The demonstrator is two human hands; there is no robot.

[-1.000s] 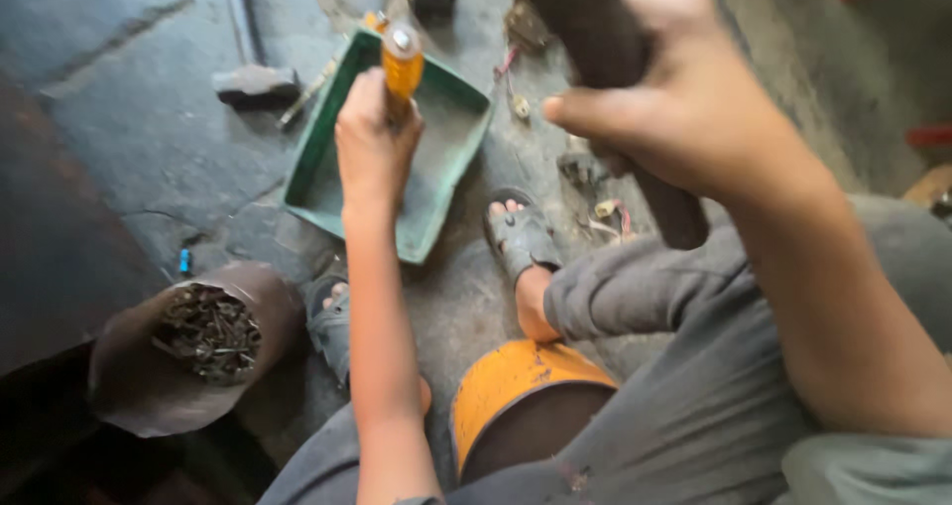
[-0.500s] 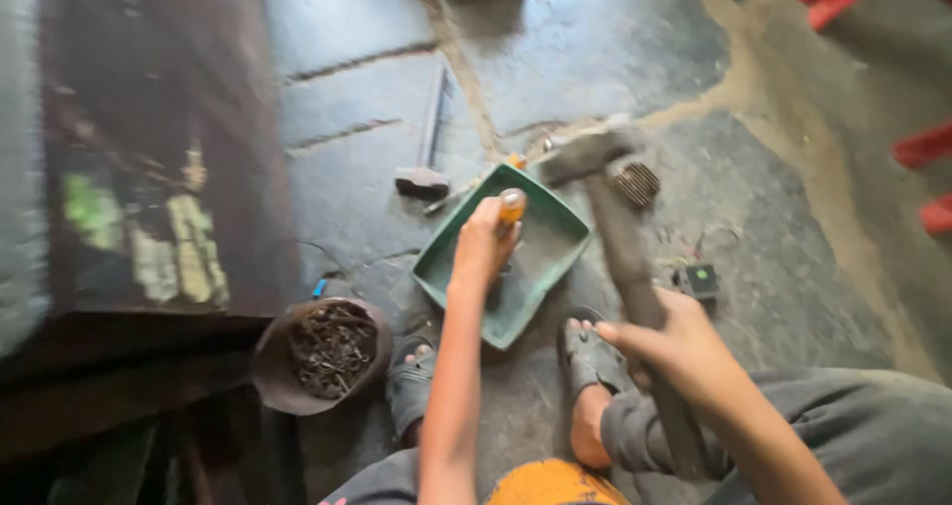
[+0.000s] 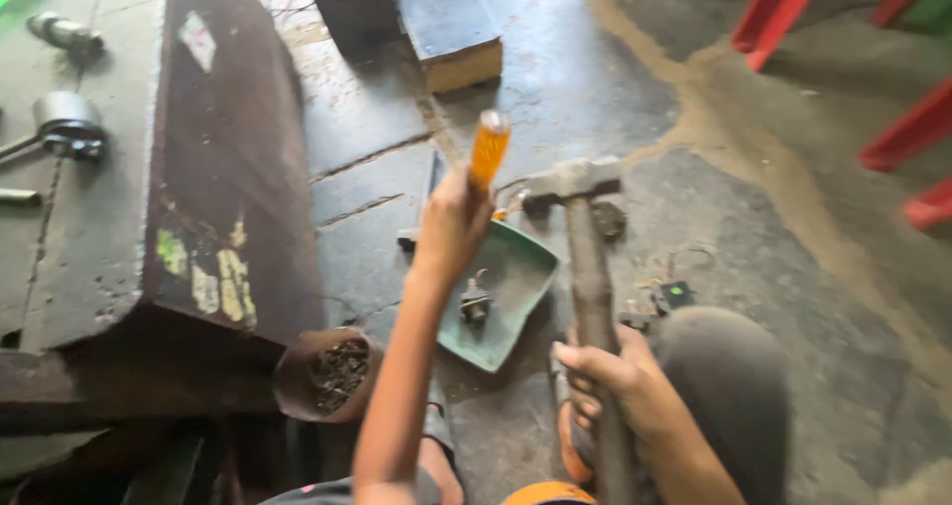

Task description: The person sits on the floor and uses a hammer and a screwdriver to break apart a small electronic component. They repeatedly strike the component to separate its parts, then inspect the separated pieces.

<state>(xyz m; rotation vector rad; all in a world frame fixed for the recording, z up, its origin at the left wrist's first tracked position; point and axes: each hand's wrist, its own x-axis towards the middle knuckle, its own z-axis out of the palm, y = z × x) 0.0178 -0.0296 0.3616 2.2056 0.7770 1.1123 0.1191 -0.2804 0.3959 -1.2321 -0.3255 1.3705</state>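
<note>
- Head view: the left hand [image 3: 451, 229] has its grip closed around a tool with an orange handle [image 3: 488, 150], held upright above the green tray [image 3: 518, 279].
- Head view: the right hand [image 3: 617, 381] has its grip closed on the wooden shaft of a hammer [image 3: 585, 257]; its metal head points away, just beside the orange handle.
- Head view: the tray lies on the concrete floor [image 3: 595, 78] and holds 1 small metal part [image 3: 476, 305].
- Head view: a rusty can of scrap [image 3: 332, 371] stands beside a dark metal block [image 3: 233, 158].
</note>
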